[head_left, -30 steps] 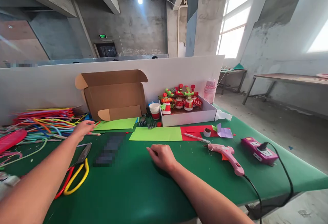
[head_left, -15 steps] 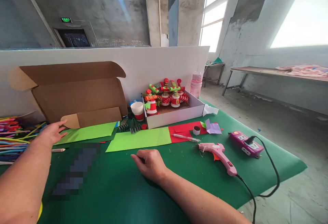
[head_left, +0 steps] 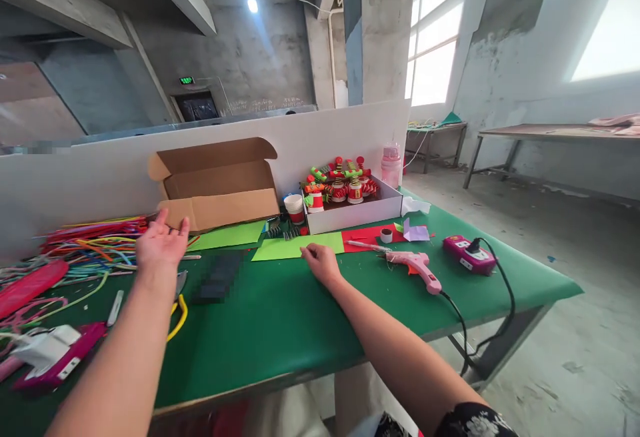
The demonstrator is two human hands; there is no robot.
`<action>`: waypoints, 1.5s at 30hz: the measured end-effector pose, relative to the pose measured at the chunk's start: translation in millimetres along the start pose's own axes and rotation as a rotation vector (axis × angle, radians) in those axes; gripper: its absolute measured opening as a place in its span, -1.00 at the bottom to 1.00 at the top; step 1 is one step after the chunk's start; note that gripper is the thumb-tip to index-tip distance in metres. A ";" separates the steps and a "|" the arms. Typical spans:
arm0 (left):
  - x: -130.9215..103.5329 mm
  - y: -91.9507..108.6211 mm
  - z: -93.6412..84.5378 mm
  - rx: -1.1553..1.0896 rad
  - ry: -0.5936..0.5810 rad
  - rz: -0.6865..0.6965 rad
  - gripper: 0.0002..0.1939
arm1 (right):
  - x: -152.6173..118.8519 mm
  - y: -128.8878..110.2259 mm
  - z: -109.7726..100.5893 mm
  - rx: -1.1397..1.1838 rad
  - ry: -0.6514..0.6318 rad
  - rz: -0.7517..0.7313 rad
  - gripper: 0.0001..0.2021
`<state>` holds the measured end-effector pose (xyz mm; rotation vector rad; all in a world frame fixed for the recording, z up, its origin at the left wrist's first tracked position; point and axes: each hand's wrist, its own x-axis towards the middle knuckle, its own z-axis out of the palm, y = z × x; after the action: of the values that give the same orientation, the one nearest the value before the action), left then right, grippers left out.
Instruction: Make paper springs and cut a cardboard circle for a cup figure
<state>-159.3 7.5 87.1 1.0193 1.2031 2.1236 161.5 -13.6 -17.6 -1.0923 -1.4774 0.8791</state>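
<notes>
My left hand is open with its palm turned up and fingers spread. Its fingertips overlap the near left corner of an open brown cardboard box; whether they touch it I cannot tell. Colourful pipe cleaners lie in a heap just left of that hand. My right hand rests at the near edge of a light green paper strip, its fingers curled in and nothing showing in them. Right of it are a red paper sheet, a white pen and a pink glue gun.
Decorated red cup figures fill a white box at the back, beside stacked paper cups. A pink bottle stands right of it. Purple power blocks with cords, yellow-handled scissors and a blurred dark object are on the green table.
The view has tilted up and swung left. My left hand has turned palm up by the cardboard box, whose front panel now stands higher. My right hand stays curled near the green strip.
</notes>
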 end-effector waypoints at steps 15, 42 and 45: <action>-122.7 -79.5 82.2 -0.325 -0.068 -0.586 -0.83 | 5.7 -3.7 -29.3 0.878 0.215 0.298 -0.58; -150.4 -47.1 114.8 0.948 -0.689 0.649 -0.63 | -8.4 -26.1 -18.4 0.965 0.046 0.342 -0.55; -125.6 -44.8 112.6 0.967 -0.823 0.642 -0.73 | -10.0 -21.5 -15.5 0.938 0.001 0.358 -0.52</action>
<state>8.4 -3.3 39.7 2.6346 1.5378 1.0500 173.2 -30.3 2.1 -0.6257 -0.6890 1.5971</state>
